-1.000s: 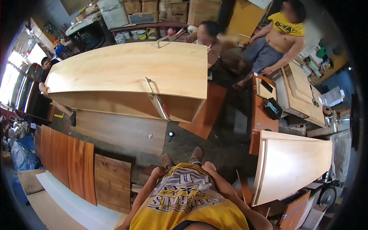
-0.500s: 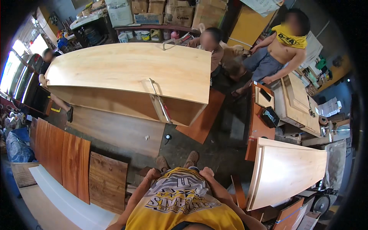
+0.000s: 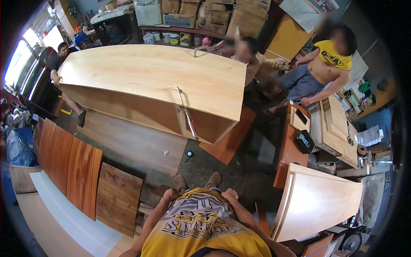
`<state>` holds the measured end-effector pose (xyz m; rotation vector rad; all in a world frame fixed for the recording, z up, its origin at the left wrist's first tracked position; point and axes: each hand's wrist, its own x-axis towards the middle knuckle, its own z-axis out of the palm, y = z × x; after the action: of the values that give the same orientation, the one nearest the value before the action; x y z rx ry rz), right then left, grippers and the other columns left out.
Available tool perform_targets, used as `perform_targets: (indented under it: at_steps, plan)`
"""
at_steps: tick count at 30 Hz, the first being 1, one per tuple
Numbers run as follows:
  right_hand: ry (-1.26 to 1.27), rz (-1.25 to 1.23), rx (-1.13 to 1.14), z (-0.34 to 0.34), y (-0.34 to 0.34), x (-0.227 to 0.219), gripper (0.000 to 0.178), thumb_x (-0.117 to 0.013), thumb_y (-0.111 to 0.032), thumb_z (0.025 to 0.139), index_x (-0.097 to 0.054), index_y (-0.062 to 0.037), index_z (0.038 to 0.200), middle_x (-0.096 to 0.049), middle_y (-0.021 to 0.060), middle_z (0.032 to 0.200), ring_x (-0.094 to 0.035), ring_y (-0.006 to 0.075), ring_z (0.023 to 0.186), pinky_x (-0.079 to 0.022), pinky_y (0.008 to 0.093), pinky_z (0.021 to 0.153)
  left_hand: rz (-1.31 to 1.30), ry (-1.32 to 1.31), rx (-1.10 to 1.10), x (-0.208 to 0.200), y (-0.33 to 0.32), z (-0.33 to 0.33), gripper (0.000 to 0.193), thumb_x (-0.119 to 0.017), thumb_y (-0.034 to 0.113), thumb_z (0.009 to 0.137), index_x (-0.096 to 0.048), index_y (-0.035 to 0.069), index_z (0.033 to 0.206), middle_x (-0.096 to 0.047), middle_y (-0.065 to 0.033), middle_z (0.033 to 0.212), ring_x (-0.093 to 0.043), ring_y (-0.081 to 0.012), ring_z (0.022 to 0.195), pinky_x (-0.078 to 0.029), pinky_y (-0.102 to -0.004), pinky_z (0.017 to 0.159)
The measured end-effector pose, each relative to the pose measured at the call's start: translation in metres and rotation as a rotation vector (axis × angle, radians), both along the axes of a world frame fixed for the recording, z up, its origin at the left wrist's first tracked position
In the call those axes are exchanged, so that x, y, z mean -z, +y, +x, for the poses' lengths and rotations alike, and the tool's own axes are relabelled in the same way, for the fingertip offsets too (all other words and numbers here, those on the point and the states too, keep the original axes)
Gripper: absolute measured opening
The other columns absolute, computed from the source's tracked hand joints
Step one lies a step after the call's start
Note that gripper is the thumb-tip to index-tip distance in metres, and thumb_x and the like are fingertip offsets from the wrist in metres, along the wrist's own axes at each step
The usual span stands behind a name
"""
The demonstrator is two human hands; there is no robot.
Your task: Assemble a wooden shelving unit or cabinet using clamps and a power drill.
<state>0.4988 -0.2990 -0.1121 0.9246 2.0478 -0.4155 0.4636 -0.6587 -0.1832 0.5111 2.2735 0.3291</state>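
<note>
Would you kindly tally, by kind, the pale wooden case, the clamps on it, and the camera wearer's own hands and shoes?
Wooden case: 1
Clamps: 2
Hands, left hand and right hand: 2
Shoes: 2
Total visible: 7

Boxes point(image 3: 213, 19) stand on a far shelf point(image 3: 188, 31), tubs point(image 3: 174, 39) beneath; far right, a dog point(image 3: 277, 65). A phone point(image 3: 301, 117) lies right, a blue tarp point(image 3: 20, 150) left, a white sheet point(image 3: 72, 214) near left.

Strong daylight enters at far left, where the opening point(image 3: 16, 66) burns to white. A glossy glare whitens the pale panels point(image 3: 319, 205); the wooden box point(image 3: 150, 77) is bright on top, shadowed inside. The floor point(image 3: 252, 160) looks dim. Straight edges bow toward the black, rounded rim.
</note>
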Motion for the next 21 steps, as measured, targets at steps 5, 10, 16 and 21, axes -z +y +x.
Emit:
perform_targets:
  at_steps: [5,10,16,21]
  plan:
    - [-0.066,-0.059,-0.079,-0.011,-0.003,0.005,0.05,-0.047,-0.043,0.087,-0.057,-0.009,0.122,-0.054,0.013,0.129,-0.053,0.0292,0.117,-0.044,0.0413,0.096,0.005,-0.096,-0.301,0.004,-0.004,0.008,0.048,-0.058,0.053,0.077,-0.071,0.01,0.093,-0.067,-0.0164,0.093,-0.065,-0.0319,0.087,-0.053,-0.0407,0.073]
    - [0.107,-0.142,-0.162,-0.004,-0.004,0.038,0.058,-0.029,-0.047,0.094,-0.054,-0.0053,0.125,-0.051,0.0158,0.131,-0.049,0.0343,0.12,-0.039,0.0438,0.101,-0.013,-0.162,-0.48,0.002,-0.011,0.017,0.054,-0.059,0.06,0.073,-0.072,0.011,0.092,-0.066,-0.0183,0.093,-0.065,-0.0341,0.087,-0.052,-0.041,0.076]
    - [0.105,-0.318,-0.266,-0.009,-0.008,0.037,0.046,-0.049,-0.046,0.085,-0.062,-0.0099,0.111,-0.059,0.0187,0.117,-0.055,0.0345,0.111,-0.044,0.0422,0.092,0.002,-0.067,-0.385,-0.011,-0.008,0.018,0.052,-0.06,0.058,0.073,-0.072,0.011,0.091,-0.066,-0.0203,0.093,-0.065,-0.0349,0.087,-0.052,-0.041,0.076]
    - [0.21,-0.214,-0.162,-0.008,-0.009,0.048,0.036,-0.058,-0.04,0.081,-0.065,-0.0113,0.101,-0.064,0.0152,0.108,-0.058,0.032,0.106,-0.046,0.041,0.091,0.076,-0.117,-0.629,-0.028,-0.009,0.023,0.045,-0.062,0.05,0.075,-0.072,0.009,0.09,-0.066,-0.022,0.088,-0.065,-0.0349,0.086,-0.052,-0.0419,0.077]
